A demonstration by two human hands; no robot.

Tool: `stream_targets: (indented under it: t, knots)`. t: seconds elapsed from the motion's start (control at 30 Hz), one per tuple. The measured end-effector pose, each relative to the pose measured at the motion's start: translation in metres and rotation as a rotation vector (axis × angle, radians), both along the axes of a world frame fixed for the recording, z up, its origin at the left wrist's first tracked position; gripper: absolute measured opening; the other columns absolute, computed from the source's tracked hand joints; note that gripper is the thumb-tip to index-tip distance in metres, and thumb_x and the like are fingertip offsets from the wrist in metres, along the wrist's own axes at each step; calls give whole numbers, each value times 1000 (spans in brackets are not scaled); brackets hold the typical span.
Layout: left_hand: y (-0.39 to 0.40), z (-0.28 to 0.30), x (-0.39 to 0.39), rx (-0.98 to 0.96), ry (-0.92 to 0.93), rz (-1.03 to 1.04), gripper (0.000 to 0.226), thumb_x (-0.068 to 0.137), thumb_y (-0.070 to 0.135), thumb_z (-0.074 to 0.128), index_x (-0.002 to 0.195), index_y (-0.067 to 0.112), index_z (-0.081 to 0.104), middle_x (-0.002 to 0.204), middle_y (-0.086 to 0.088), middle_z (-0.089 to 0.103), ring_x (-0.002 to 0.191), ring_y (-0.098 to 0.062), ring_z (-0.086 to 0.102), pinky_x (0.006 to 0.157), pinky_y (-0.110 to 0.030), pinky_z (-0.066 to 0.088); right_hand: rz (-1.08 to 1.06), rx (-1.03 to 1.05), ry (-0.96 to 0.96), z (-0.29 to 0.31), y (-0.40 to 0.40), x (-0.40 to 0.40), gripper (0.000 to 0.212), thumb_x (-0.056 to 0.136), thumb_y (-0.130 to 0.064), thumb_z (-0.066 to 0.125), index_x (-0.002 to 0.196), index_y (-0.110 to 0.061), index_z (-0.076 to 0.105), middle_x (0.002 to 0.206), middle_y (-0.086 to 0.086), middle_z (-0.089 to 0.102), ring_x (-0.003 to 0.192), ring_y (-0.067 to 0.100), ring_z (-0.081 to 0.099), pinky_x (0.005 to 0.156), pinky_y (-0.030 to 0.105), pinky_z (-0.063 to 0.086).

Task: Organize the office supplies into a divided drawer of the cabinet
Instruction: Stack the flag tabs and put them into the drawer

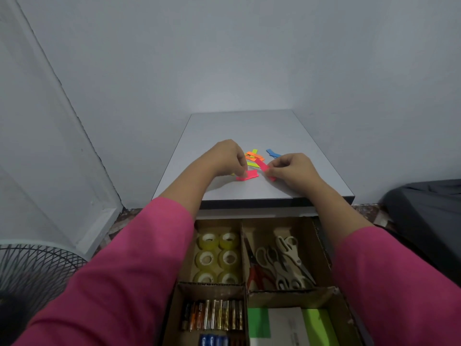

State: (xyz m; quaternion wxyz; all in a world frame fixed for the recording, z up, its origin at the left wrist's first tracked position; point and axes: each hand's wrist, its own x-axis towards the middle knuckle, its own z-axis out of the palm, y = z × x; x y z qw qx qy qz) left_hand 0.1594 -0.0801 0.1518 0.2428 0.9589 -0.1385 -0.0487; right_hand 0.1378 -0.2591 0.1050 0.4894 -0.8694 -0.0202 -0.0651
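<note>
On the grey cabinet top (pixel 249 131) lies a small heap of coloured sticky strips (pixel 253 157) in orange, yellow and green, with a blue strip (pixel 272 153) off to the right. My left hand (pixel 225 157) pinches a pink strip (pixel 248 175) against the top. My right hand (pixel 290 169) pinches another pink strip (pixel 264 166) just right of it. Below the top, the divided cardboard drawer (pixel 324 255) stands open.
The drawer's compartments hold several tape rolls (pixel 218 257), scissors (pixel 282 263), batteries (pixel 214 318) and green and white paper pads (pixel 287 325). A fan (pixel 32 273) stands at the lower left, a dark object (pixel 429 221) at the right. Walls close in behind and to the left.
</note>
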Motion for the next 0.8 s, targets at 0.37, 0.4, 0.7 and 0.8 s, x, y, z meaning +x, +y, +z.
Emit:
stream_targets:
  t: [0.37, 0.4, 0.7, 0.8]
  knots:
    - [-19, -16, 2, 144, -7, 89, 24, 82, 21, 71, 98, 3, 68, 100, -15, 67, 97, -27, 63, 85, -36, 53, -1, 9, -9, -2, -1, 1, 7, 85, -14, 68, 79, -14, 73, 88, -3, 68, 88, 9, 59, 68, 15, 44]
    - [-20, -17, 2, 142, 3, 96, 26, 82, 20, 72, 100, 2, 67, 102, -15, 67, 98, -27, 63, 87, -36, 53, -1, 5, -11, -2, -1, 1, 7, 85, -14, 68, 79, -14, 73, 87, -3, 67, 88, 9, 59, 68, 15, 44]
    - [-22, -16, 2, 132, 66, 124, 34, 83, 16, 72, 112, 2, 63, 111, -15, 64, 106, -28, 60, 94, -38, 50, 2, 11, 0, 0, 1, -4, 5, 85, -15, 68, 82, -15, 72, 84, -4, 66, 80, 7, 58, 61, 13, 41]
    - [-24, -16, -1, 146, 55, 134, 36, 83, 22, 72, 112, 3, 63, 111, -15, 64, 107, -28, 60, 92, -36, 49, -8, 0, -3, 0, 1, -6, 6, 84, -16, 70, 79, -17, 72, 82, -6, 66, 78, 6, 58, 59, 14, 41]
